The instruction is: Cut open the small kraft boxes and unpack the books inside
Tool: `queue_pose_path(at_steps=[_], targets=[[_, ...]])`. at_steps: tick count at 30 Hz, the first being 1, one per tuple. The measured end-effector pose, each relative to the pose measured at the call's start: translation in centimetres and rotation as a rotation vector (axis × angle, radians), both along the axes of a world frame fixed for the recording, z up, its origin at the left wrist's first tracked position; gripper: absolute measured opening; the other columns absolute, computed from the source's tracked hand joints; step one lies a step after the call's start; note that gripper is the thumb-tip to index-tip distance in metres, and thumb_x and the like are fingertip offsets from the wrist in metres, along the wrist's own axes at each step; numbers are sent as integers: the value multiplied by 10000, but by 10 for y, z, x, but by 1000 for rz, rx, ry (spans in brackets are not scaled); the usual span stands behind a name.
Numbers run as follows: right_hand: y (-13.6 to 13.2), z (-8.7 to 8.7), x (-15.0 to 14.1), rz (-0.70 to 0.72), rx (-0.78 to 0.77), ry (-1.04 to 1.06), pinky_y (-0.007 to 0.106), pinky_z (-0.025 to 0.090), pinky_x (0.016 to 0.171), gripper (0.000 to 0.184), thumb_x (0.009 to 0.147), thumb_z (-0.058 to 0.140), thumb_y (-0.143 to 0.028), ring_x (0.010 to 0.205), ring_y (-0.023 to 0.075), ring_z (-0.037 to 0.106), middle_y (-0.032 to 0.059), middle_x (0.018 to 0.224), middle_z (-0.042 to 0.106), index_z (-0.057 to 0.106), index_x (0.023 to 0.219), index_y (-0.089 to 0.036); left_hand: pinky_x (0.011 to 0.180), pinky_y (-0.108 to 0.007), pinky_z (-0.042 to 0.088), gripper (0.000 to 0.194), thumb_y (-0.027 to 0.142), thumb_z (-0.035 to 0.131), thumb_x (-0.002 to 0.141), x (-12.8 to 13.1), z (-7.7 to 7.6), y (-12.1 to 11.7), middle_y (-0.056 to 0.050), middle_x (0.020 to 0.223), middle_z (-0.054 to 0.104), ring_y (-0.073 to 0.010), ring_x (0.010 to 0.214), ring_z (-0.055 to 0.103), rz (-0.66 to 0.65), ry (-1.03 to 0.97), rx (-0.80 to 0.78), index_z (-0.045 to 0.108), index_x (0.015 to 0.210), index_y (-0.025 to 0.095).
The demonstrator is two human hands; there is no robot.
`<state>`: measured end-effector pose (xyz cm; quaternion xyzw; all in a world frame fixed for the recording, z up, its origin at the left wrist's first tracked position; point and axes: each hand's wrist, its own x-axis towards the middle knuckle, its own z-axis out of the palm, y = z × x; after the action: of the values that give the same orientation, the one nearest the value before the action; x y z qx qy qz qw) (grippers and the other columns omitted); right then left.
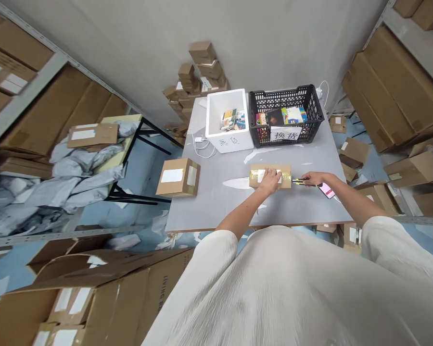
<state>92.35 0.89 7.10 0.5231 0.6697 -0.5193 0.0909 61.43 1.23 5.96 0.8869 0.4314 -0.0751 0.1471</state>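
Observation:
On the grey table lies a small cardboard box [253, 177] with yellowish tape at its ends and a white label on top. My left hand [271, 180] lies over the label and grips the box, holding it against the table. In my right hand [314, 179] is a black and yellow utility knife [299, 181], its front end pointing left at the box's right end. Whether the blade touches the tape is too small to tell. Just below my right hand rests a phone [326, 190] with a lit pinkish screen.
A larger taped box [180, 178] stands at the table's left edge. Along the back are a white foam bin [226, 139] and a black plastic crate [253, 117], both with books inside. A white cable [204, 154] lies near the bin. Stacked boxes and grey parcels [90, 168] surround the table.

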Motion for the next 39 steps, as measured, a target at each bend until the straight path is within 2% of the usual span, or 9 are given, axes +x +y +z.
queue_pose_path(at_steps=[8, 11, 15, 19, 22, 27, 29, 33, 39], targets=[[-36, 1, 13, -324, 147, 100, 270, 526, 643, 516, 940, 646, -746, 731, 193, 664, 42, 822, 743, 658, 885, -233, 1320, -507, 315, 755, 310, 858, 875, -8, 6, 1, -156, 1492, 596, -355, 1426, 589, -5, -66, -31, 510, 1542, 243], [-53, 8, 10, -384, 272, 74, 286, 546, 698, 497, 980, 638, -724, 784, 217, 689, 58, 880, 782, 706, 1002, -232, 1233, -473, 411, 664, 376, 725, 992, -6, 9, 1, -176, 1518, 576, -361, 1401, 606, 71, -119, -26, 482, 1590, 221], [-70, 13, -3, -353, 424, -8, 319, 570, 828, 474, 1090, 505, -620, 901, 242, 718, 56, 985, 820, 748, 1251, -247, 1138, -450, 465, 477, 264, 481, 1104, 0, 14, 6, -169, 1567, 559, -322, 1317, 649, 174, -159, 14, 497, 1580, 235], [-79, 12, -16, -241, 556, -103, 371, 560, 969, 468, 1131, 464, -500, 1098, 283, 727, 89, 1214, 813, 726, 1451, -282, 1159, -452, 442, 447, 260, 601, 1058, 5, 16, 12, -150, 1524, 600, -329, 1366, 606, 162, -131, 6, 547, 1502, 257], [-81, 10, -23, -174, 591, -226, 376, 540, 968, 495, 1116, 521, -463, 1133, 305, 713, 128, 1297, 768, 688, 1547, -286, 1176, -471, 422, 492, 240, 666, 1018, 9, 16, 16, -147, 1540, 589, -332, 1410, 567, 145, -117, 7, 540, 1493, 270], [-80, 11, -33, -162, 622, -347, 361, 510, 914, 495, 1116, 540, -437, 1117, 314, 697, 150, 1259, 732, 687, 1565, -287, 1247, -544, 343, 710, 193, 714, 951, 18, 13, 28, -185, 1707, 446, -363, 1603, 376, 118, -102, -26, 447, 1604, 274], [-79, 9, -35, -177, 622, -359, 352, 503, 896, 490, 1116, 543, -430, 1114, 309, 695, 145, 1250, 725, 689, 1563, -292, 1237, -555, 351, 769, 220, 724, 945, 20, 12, 32, -192, 1696, 463, -370, 1602, 369, 109, -83, -65, 408, 1643, 279], [-80, 3, -36, -207, 605, -347, 334, 501, 866, 488, 1113, 553, -432, 1097, 294, 702, 132, 1239, 721, 689, 1563, -303, 1224, -551, 368, 641, 247, 590, 1023, 17, 10, 31, -165, 1632, 545, -337, 1564, 421, 116, -84, -63, 426, 1641, 292], [-85, -6, -39, -258, 609, -317, 327, 515, 879, 496, 1122, 531, -443, 1094, 288, 707, 130, 1230, 722, 681, 1571, -297, 1306, -576, 267, 692, 247, 458, 1049, 10, 8, 13, -226, 1770, 413, -359, 1654, 343, 54, -122, 53, 344, 1729, 191]])
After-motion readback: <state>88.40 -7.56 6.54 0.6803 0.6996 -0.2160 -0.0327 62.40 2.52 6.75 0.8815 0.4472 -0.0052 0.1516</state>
